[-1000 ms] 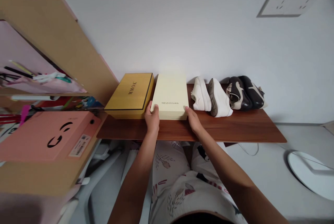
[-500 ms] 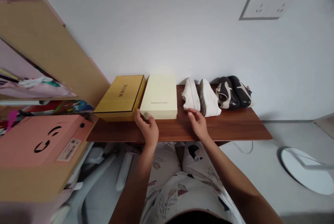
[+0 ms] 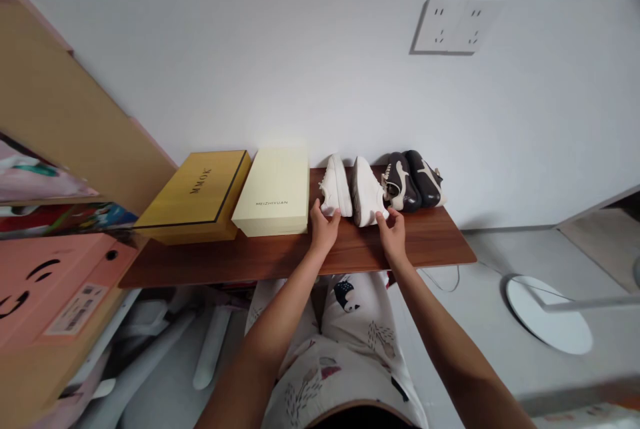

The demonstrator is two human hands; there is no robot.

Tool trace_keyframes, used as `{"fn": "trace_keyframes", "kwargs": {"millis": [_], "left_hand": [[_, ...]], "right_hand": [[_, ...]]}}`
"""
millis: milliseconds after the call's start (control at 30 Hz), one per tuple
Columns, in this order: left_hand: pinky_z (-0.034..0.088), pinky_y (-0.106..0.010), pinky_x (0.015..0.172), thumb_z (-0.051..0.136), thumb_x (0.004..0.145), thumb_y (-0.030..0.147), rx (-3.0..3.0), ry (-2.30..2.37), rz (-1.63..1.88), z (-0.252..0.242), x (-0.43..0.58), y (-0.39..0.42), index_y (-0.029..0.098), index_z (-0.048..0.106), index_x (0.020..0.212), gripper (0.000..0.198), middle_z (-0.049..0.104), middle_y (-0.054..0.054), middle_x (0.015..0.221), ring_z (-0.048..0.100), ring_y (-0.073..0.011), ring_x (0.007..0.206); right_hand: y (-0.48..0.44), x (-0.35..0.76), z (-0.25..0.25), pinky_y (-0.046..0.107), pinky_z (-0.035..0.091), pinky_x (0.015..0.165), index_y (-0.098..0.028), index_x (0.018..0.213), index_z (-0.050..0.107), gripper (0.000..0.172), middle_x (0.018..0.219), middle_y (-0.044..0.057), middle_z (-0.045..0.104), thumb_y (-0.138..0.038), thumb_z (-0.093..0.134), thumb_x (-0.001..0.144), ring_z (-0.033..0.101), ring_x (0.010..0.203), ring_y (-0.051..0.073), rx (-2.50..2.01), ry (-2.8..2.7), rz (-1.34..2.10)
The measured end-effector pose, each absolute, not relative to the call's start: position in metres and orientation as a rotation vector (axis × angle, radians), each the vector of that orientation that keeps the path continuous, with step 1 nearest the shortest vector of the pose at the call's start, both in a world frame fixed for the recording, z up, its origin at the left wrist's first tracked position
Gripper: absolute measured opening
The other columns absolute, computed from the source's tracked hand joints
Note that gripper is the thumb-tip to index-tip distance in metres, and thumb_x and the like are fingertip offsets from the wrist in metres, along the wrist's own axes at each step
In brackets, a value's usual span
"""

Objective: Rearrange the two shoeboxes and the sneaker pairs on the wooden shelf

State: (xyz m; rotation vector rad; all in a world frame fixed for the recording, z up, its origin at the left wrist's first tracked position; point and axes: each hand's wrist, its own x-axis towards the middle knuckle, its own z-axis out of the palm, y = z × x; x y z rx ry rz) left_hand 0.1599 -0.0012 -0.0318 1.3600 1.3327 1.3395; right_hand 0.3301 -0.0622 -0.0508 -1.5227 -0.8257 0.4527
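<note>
Wooden shelf (image 3: 280, 261) against a white wall (image 3: 250, 62), and right at its near edge both hands sit on the white sneakers (image 3: 353, 190): the left hand (image 3: 324, 229) at the near end of one, the right hand (image 3: 393, 235) at the near end of the other, both loosely curled, no telling yet whether they really grip. Dark sneakers (image 3: 413, 179) stand just right of that pair, while to the left a cream box (image 3: 273, 192) and a yellow box (image 3: 193, 192) stay shut, contents hidden, and a wall socket (image 3: 453, 25) sits high beyond.
</note>
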Motion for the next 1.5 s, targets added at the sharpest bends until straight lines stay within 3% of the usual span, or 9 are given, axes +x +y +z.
{"fn": "trace_keyframes", "kwargs": {"millis": [300,500,700,900,1000,1200,1333,1500], "left_hand": [[0.044,-0.038,0.101,0.076,0.076,0.034,1.338,1.232,1.291,-0.040,0.159,0.017,0.016,0.056,0.119,0.051,0.064,-0.013,0.117,0.061,-0.0255,0.111],[0.046,-0.039,0.095,0.080,0.072,0.033,1.308,1.199,1.215,-0.040,0.156,0.027,0.016,0.056,0.113,0.050,0.066,-0.011,0.106,0.063,-0.0247,0.100],[0.045,-0.039,0.095,0.081,0.070,0.031,1.365,1.179,1.193,-0.028,0.161,0.031,0.017,0.054,0.114,0.054,0.065,-0.010,0.107,0.061,-0.0254,0.103],[0.043,-0.042,0.097,0.083,0.065,0.027,1.463,1.200,1.119,-0.004,0.159,0.034,0.017,0.057,0.104,0.048,0.065,-0.010,0.101,0.060,-0.0292,0.104],[0.044,-0.040,0.095,0.080,0.070,0.028,1.620,1.282,0.989,0.009,0.154,0.034,0.018,0.055,0.107,0.046,0.066,-0.010,0.104,0.061,-0.0291,0.103],[0.044,-0.038,0.095,0.069,0.084,0.031,2.162,1.478,0.537,0.030,0.153,0.033,0.018,0.048,0.121,0.045,0.062,-0.015,0.123,0.059,-0.0304,0.117],[0.044,-0.038,0.096,0.067,0.086,0.031,2.451,1.468,0.326,0.037,0.159,0.032,0.014,0.048,0.121,0.043,0.064,-0.019,0.119,0.059,-0.0315,0.119],[0.044,-0.039,0.095,0.066,0.087,0.027,2.653,1.443,0.147,0.038,0.163,0.030,0.011,0.048,0.117,0.038,0.064,-0.020,0.117,0.060,-0.0326,0.116]], "right_hand": [[-0.050,0.330,-0.057,0.044,0.045,0.097,-0.018,0.131,0.052,0.075,0.116,0.012,0.064,-0.064,0.065,0.073,0.059,0.103,0.026,-1.579,-0.919,0.450],[-0.047,0.343,-0.052,0.040,0.050,0.084,-0.019,0.112,0.058,0.066,0.094,0.006,0.067,-0.065,0.072,0.066,0.060,0.083,0.023,-1.562,-0.964,0.574],[-0.043,0.354,-0.033,0.033,0.048,0.066,-0.020,0.093,0.056,0.061,0.075,0.001,0.063,-0.066,0.076,0.059,0.054,0.067,0.017,-1.464,-1.051,0.706],[-0.034,0.367,-0.024,0.030,0.043,0.059,-0.021,0.086,0.055,0.059,0.064,-0.003,0.057,-0.065,0.079,0.056,0.046,0.058,0.014,-1.473,-1.143,0.717],[-0.030,0.371,-0.021,0.029,0.041,0.056,-0.021,0.086,0.055,0.059,0.062,-0.005,0.054,-0.066,0.079,0.057,0.044,0.056,0.013,-1.516,-1.239,0.665],[-0.025,0.363,0.001,0.030,0.044,0.067,-0.023,0.100,0.058,0.050,0.077,0.000,0.065,-0.059,0.075,0.070,0.060,0.071,0.019,-1.841,-1.605,0.310],[-0.022,0.347,0.020,0.033,0.044,0.079,-0.021,0.109,0.059,0.043,0.096,0.009,0.071,-0.050,0.072,0.079,0.066,0.091,0.026,-1.979,-1.877,0.070],[-0.016,0.332,0.029,0.035,0.040,0.086,-0.017,0.116,0.057,0.042,0.101,0.014,0.072,-0.046,0.065,0.086,0.067,0.097,0.027,-2.059,-2.073,-0.067]]}}
